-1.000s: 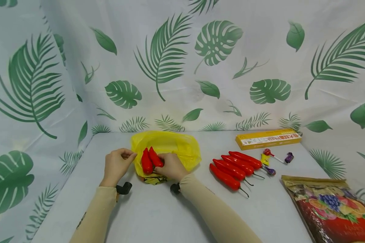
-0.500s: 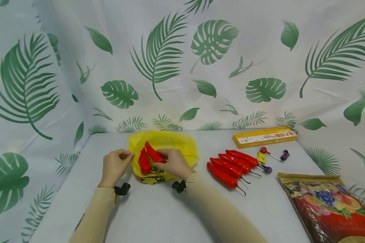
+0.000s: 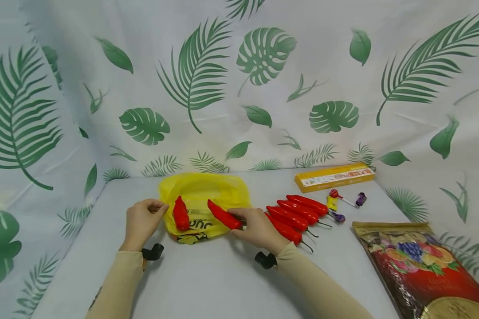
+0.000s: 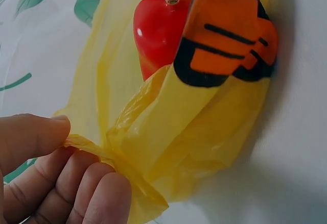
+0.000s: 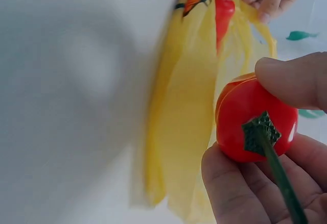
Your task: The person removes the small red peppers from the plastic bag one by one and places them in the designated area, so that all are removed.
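Note:
A yellow plastic bag (image 3: 207, 195) lies spread on the table, and one red chili pepper (image 3: 181, 214) rests on its left part. My left hand (image 3: 144, 223) pinches the bag's left edge; the left wrist view shows the thumb (image 4: 38, 134) and curled fingers with yellow film between them. My right hand (image 3: 259, 228) holds a second red chili pepper (image 3: 223, 215) by its stem end, tip pointing left over the bag's right side. In the right wrist view, thumb and fingers surround that pepper (image 5: 255, 117), its green stem toward the camera.
Several red chili peppers (image 3: 289, 217) lie in a row right of the bag. Beyond them are a lollipop (image 3: 335, 194), small wrapped candies (image 3: 360, 199) and a yellow pasta box (image 3: 335, 177). A red candy bag (image 3: 427, 270) lies at the front right.
My right hand has moved right with its pepper, away from the other pepper in the bag. My left hand keeps its pinch on the bag's edge. The view has shifted slightly.

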Tool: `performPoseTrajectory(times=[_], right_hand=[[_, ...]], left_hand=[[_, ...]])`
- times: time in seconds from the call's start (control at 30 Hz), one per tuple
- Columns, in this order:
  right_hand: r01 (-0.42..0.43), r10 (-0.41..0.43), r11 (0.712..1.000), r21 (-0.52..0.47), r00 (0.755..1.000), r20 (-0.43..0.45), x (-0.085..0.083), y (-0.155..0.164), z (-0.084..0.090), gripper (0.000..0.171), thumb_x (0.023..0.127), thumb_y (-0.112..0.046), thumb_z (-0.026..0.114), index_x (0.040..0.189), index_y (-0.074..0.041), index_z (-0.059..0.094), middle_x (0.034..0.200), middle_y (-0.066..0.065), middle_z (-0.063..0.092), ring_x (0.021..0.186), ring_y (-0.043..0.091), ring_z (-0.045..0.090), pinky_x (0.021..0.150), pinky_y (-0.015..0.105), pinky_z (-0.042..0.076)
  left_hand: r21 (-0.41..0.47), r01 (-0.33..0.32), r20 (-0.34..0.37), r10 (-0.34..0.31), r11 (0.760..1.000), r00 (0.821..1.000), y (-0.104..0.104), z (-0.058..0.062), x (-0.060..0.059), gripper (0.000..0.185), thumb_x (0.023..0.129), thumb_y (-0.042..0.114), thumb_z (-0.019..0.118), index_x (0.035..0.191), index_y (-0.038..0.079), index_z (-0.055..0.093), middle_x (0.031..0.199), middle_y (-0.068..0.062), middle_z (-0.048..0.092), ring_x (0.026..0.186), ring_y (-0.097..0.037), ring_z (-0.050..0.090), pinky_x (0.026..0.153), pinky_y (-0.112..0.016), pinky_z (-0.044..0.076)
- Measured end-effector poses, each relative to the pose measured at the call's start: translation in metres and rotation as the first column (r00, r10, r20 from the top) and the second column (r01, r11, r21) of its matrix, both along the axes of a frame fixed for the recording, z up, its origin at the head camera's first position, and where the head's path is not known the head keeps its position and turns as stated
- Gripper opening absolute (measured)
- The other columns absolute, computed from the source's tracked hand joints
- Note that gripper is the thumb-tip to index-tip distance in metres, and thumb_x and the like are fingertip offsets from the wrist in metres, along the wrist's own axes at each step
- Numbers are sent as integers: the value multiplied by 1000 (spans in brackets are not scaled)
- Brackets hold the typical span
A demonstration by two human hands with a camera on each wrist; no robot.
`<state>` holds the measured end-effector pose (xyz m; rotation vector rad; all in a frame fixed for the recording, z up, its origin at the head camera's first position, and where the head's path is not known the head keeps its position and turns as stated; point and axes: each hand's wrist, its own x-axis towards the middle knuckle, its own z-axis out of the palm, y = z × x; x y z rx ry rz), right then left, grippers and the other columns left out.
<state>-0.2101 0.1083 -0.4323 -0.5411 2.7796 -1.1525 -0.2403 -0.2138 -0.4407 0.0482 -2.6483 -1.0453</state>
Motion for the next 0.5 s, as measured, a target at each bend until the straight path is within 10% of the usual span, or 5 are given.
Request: performPoseTrajectory(times=[0.5], right_hand=[[139,-135,981,139,990,-37,55,73,-11,57,80,-11,88,134,-14,71,124,1,74,92,13,58,75,25,54]], left_hand=[[-16,-12,-11,12,1000,1000,1,-4,-3,25,95,29,76,96,4,79,89,-13,78,77,-24,69,64,-26,51]])
